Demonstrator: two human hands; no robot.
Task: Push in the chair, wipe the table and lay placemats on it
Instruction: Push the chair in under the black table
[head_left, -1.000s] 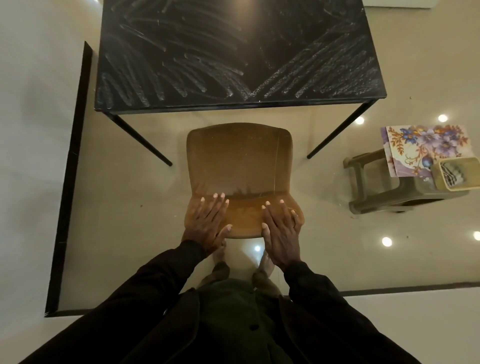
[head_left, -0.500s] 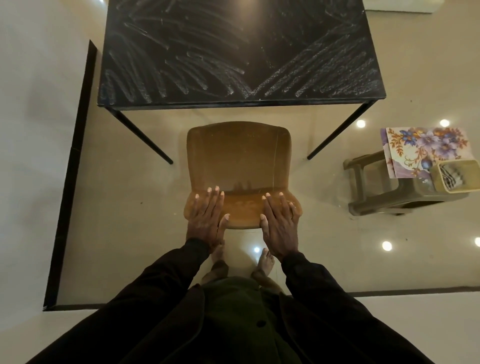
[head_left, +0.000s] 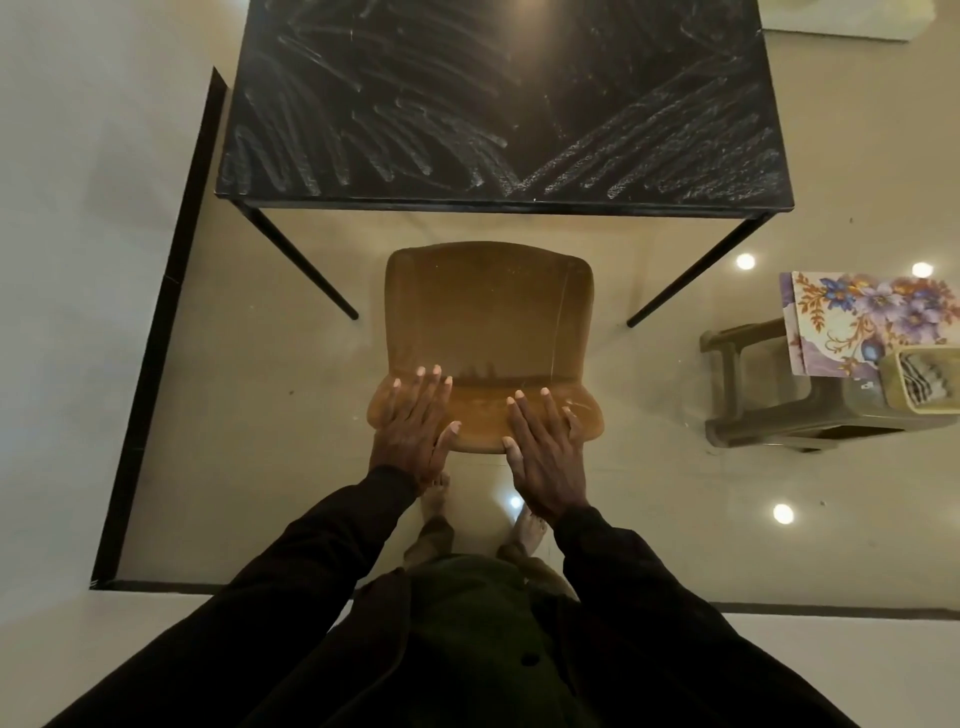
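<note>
Before the smeared black table (head_left: 498, 104), both hands (fingers straight, flat) press the tan chair (head_left: 488, 322).

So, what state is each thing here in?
table, smeared with pale streaks
chair, out from under the table
left hand, flat on the chair back
right hand, flat on the chair back
floral placemat, lying on the stool
</note>
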